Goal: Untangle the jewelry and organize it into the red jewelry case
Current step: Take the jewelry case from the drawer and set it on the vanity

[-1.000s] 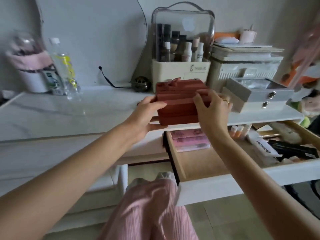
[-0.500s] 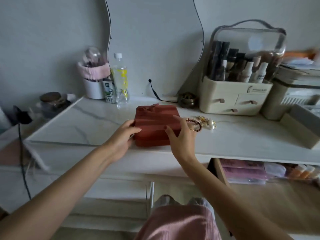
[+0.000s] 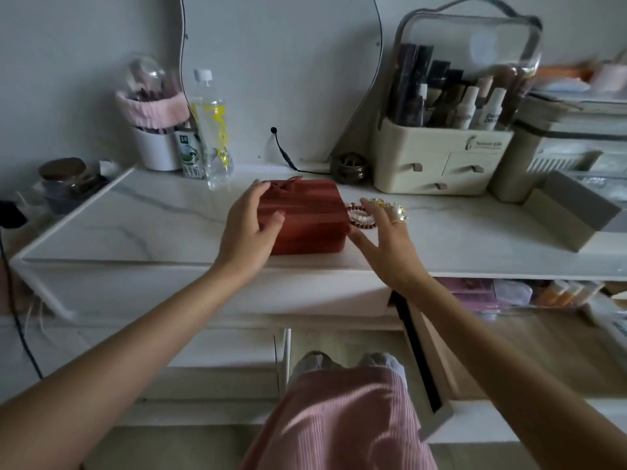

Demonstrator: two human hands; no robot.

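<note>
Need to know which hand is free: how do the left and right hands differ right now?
The left hand rests on the red jewelry case, fingers over its lid; the right hand hovers beside the case, over the tangled jewelry. The right wears a ring; none shows on the left. Both are open, fingers spread, gripping nothing.

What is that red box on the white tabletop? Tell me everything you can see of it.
The red jewelry case is a squarish, brick-red box with a soft, fabric-like look, horizontal ridges across its top and a bow at its far edge. Its lid is closed. It sits flat near the front of the marble-look tabletop. The left hand rests on its left side; a heap of jewelry lies by its right side.
</note>
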